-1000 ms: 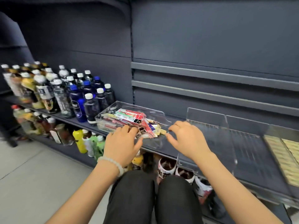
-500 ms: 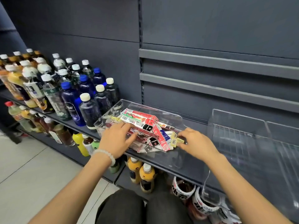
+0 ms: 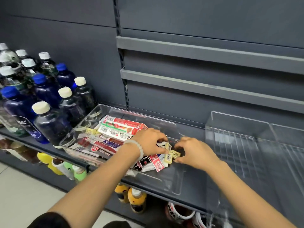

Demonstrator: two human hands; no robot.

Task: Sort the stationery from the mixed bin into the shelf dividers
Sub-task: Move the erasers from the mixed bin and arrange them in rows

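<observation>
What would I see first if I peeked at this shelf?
Two hands meet in a clear bin on the grey shelf: the left hand and the right hand pick at small yellow packets on a heap of red and white stationery packs. Left of the bin stand dark blue bottles, and to the right are clear shelf dividers.

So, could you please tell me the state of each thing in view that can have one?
Clear plastic mixed bin: open-topped, still holding stationery packets.
Long red and white stationery packets: lying flat, piled in the bin.
Small yellow tagged packets: pinched between both hands.
Left hand: fingers curled on the yellow packets.
Right hand: fingers curled on the yellow packets.
Clear acrylic shelf dividers: upright, nothing visible between them.
Dark blue bottles: upright, capped.
</observation>
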